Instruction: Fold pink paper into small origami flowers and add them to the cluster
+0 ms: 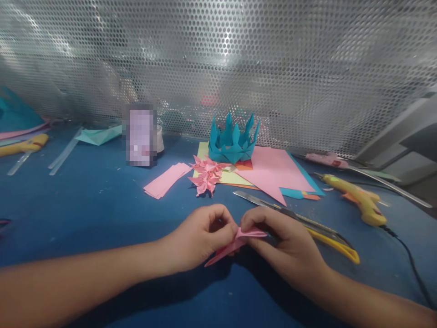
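Note:
Both hands meet at the near middle of the blue table, pinching one folded piece of pink paper (228,250). My left hand (201,237) closes thumb and fingers on its upper middle. From the right, my right hand (287,241) grips the paper near its right end. One pointed tip of the paper juts down to the left, another out to the right. Just beyond the hands lies a cluster of folded pink paper flowers (206,175). Pink paper strips (167,181) are stacked to its left. A yellow-handled utility knife (297,216) rests behind my right hand.
A teal folded paper crown (234,145) stands on coloured paper sheets (273,166). A yellow glue gun (357,198) with a cord lies at right, another yellow glue gun (25,145) at far left. A blurred-out phone-like object (140,136) stands before the perforated metal panel (218,59).

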A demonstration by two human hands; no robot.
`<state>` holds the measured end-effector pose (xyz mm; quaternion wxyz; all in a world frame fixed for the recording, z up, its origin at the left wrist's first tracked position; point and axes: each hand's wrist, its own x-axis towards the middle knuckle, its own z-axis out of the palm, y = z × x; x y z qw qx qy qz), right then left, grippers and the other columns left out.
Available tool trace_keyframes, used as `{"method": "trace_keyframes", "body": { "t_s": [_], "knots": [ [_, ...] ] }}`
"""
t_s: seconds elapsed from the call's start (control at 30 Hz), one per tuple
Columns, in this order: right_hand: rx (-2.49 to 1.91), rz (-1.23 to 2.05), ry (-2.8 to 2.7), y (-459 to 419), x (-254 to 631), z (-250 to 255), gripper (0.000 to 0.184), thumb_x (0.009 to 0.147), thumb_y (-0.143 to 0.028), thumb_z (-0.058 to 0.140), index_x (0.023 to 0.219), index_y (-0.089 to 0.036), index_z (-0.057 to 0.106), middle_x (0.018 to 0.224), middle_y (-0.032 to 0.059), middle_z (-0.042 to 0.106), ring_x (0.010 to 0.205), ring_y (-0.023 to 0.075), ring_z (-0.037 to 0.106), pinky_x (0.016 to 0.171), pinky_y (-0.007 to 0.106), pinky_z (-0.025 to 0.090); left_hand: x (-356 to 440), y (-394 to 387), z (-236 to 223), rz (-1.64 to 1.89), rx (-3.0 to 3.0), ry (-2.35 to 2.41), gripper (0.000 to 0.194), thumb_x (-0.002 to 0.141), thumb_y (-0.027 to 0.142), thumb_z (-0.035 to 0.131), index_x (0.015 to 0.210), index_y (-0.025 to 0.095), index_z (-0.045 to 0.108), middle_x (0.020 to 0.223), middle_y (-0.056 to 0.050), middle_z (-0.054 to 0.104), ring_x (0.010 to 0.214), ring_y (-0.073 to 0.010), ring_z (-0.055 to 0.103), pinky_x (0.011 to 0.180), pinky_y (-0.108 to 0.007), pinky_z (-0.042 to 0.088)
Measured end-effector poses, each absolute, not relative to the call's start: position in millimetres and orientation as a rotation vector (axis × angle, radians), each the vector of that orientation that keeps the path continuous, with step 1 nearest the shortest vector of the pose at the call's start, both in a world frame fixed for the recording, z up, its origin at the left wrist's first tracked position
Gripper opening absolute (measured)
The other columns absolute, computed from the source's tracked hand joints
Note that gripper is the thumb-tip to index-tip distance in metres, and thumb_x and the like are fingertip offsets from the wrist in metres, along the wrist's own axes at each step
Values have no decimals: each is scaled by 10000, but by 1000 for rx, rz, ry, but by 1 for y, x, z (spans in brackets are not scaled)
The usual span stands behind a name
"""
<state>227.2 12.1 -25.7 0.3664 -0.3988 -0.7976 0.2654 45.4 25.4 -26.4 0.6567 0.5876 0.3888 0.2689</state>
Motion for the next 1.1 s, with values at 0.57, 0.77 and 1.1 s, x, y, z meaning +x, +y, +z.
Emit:
{"method": "trace_keyframes", "body": {
  "t_s": [0.57,0.77,1.1],
  "knots": [
    [-1118,969,-1905,13,225,-21,81,792,-183,549,719,-192,515,692,10,574,619,138,576,562,260,488,46,19,-30,649,1327,886,287,750,416,626,750,137,559,624,4,557,532,-88,472,522,-230,371],
    [-1122,1011,-1869,14,225,-21,41,793,-203,557,768,-191,527,701,-3,557,609,120,565,538,233,481,48,23,-27,651,1241,922,238,745,347,648,721,123,570,587,15,580,497,-59,481,484,-188,367],
    [-1082,865,-1847,21,228,-23,75,778,-207,606,746,-196,539,704,-1,585,627,127,585,571,243,514,52,24,-18,776,998,957,188,793,274,626,767,111,535,726,-16,651,650,-94,624,655,-240,522]
  ]
}}
